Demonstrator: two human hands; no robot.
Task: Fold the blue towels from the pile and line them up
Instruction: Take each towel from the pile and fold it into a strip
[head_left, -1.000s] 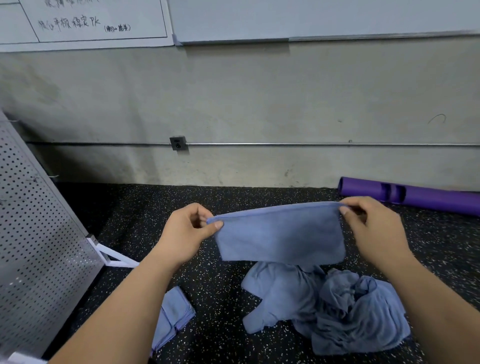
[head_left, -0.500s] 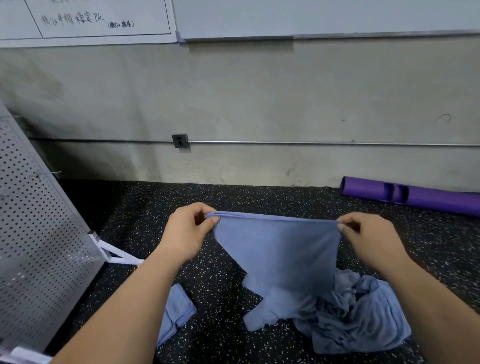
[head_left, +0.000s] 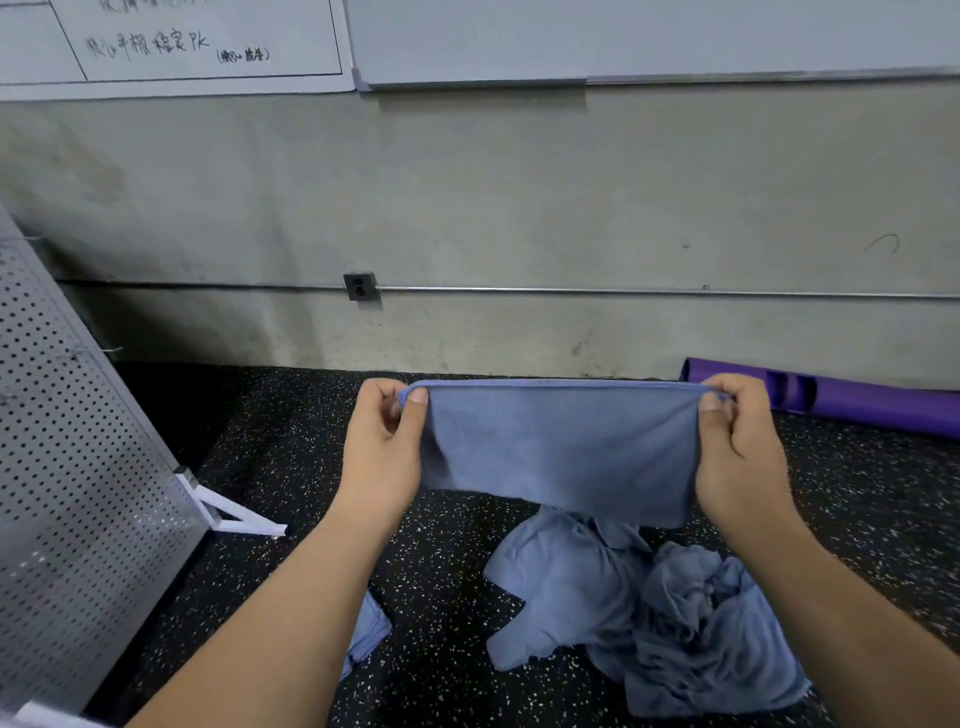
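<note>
A blue towel (head_left: 561, 447) hangs stretched in the air between my hands, its top edge level. My left hand (head_left: 382, 452) pinches its upper left corner between thumb and fingers. My right hand (head_left: 737, 452) pinches the upper right corner the same way. Below it on the speckled black floor lies the crumpled pile of blue towels (head_left: 660, 613). A folded blue towel (head_left: 366, 634) lies on the floor at the left, mostly hidden behind my left forearm.
A perforated metal panel (head_left: 78, 493) on a white foot leans at the left. A purple roll (head_left: 852, 397) lies along the grey wall at the right. A pipe and an outlet box (head_left: 359, 286) run along the wall.
The towel dropped lower and hung longer half a second ago; now it is raised again, pulled taut and shorter, with both hands higher and a little wider apart.
</note>
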